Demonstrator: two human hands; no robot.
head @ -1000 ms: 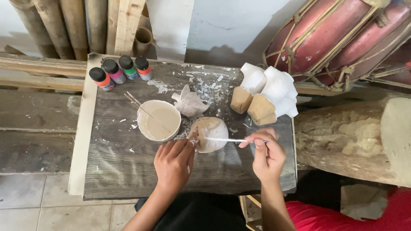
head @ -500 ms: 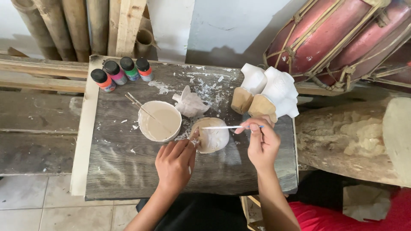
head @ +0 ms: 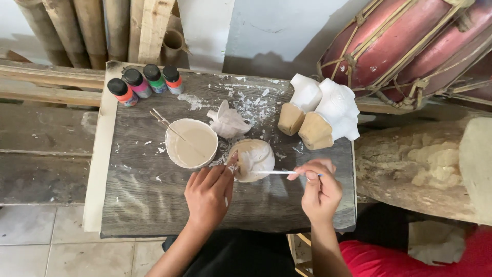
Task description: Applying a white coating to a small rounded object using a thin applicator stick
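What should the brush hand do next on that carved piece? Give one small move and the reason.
Probably draw the brush on across the carved piece, towards its bare tan side. The right hand holds the brush with its tip on the piece, the left hand steadies it, and part of the surface looks unpainted. The bowl of white paint sits beside it for a reload.

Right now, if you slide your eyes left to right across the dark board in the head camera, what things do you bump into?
Paint bottles → bowl of white paint → crumpled tissue → carved figure being painted → two white carvings.
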